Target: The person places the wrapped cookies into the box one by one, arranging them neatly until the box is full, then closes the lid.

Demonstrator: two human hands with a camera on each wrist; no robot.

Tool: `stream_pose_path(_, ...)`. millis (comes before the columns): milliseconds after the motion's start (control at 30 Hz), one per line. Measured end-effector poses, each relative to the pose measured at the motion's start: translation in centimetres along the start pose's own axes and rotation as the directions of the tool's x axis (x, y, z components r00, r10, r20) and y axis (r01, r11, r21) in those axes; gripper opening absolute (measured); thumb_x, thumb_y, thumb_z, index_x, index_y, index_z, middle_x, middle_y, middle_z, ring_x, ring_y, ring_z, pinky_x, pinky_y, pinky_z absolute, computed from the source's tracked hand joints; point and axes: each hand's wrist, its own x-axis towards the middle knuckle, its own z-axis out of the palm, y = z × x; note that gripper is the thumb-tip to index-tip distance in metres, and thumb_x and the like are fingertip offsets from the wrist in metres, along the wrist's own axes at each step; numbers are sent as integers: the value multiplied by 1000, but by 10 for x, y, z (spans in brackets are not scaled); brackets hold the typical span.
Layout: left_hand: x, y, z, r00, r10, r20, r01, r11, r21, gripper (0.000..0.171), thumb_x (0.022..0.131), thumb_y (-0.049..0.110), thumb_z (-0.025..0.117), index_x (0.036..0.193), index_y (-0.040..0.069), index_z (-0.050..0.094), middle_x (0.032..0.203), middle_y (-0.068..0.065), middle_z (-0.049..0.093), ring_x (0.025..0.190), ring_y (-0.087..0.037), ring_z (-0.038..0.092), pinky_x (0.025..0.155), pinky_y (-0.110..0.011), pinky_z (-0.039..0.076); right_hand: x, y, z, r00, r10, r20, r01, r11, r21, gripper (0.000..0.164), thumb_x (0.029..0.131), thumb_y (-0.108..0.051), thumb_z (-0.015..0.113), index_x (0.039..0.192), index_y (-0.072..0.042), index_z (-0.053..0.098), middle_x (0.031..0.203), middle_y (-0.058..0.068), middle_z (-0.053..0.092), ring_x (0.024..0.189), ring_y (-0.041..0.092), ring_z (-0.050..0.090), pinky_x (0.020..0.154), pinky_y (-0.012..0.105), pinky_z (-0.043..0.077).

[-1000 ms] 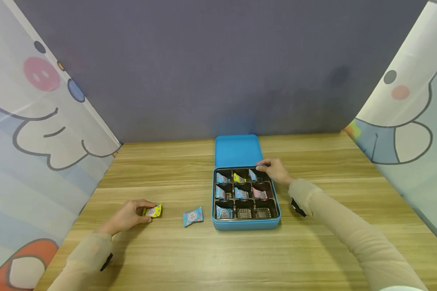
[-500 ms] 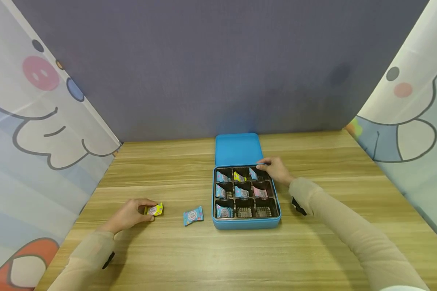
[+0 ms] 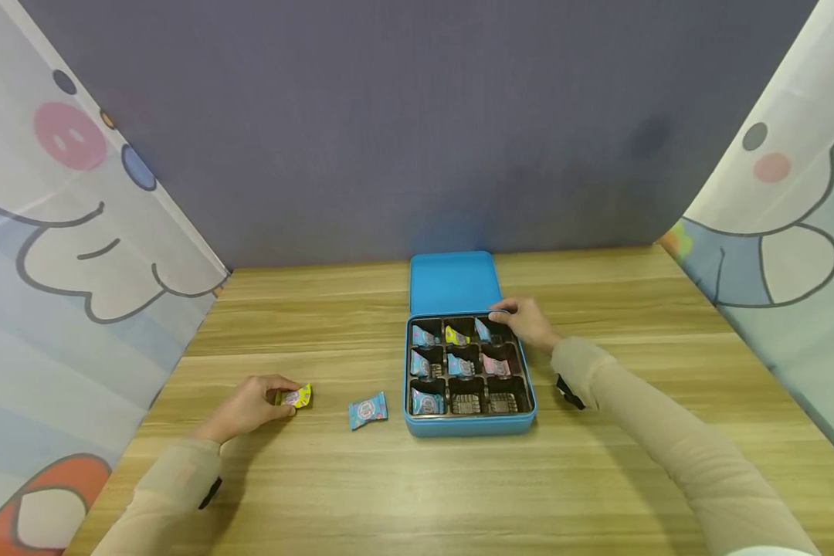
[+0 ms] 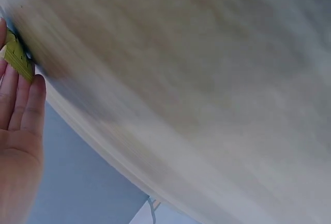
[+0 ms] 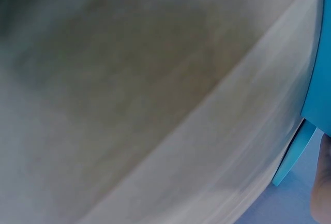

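My left hand pinches a yellow wrapped candy between thumb and fingers, low over the table at the left. The left wrist view shows the same yellow wrapper at the fingertips. A blue wrapped candy lies between that hand and an open blue tin box. With thumb and fingers, my right hand grips the box at its back right corner. Blue, yellow and pink candies sit in the black divided tray; two front compartments, middle and right, show bare ribbed bottoms.
The box's blue lid is folded back behind it, near the dark grey panel. Curtains with cartoon prints hang at both sides. Everything stands on a wood-grain table.
My left hand has shifted slightly right with the yellow candy. My right hand keeps its grip on the box corner, and the loose blue candy lies where it was.
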Motion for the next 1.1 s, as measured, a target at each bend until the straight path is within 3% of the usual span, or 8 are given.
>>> stream_pose_path(400,2,15,0,998,52,-19,-52,999,4,34,76,21,74,107,8,67,109,-13,65,97,-27,61,82,-46,52,-1,-2,1,1000,14,10,-14,1000,11,28,88,-15,61,111,0,65,123,20,56,117,36,49,97,44,44)
stream_pose_path(800,6,32,-1,988,143,-50,-142,990,24,35,76,17,74,109,6,66,108,-12,65,95,-25,63,82,-45,52,-1,-5,-2,1000,16,11,-16,1000,8,28,89,-16,61,112,-1,65,122,19,57,117,35,49,98,44,42)
stream_pose_path(1100,10,43,4,983,168,-76,-166,985,38,34,76,14,74,109,7,66,109,-10,65,96,-24,63,82,-43,53,-1,-4,-1,999,30,13,-30,999,14,28,89,-16,61,112,-1,64,123,19,56,118,35,49,98,43,43)
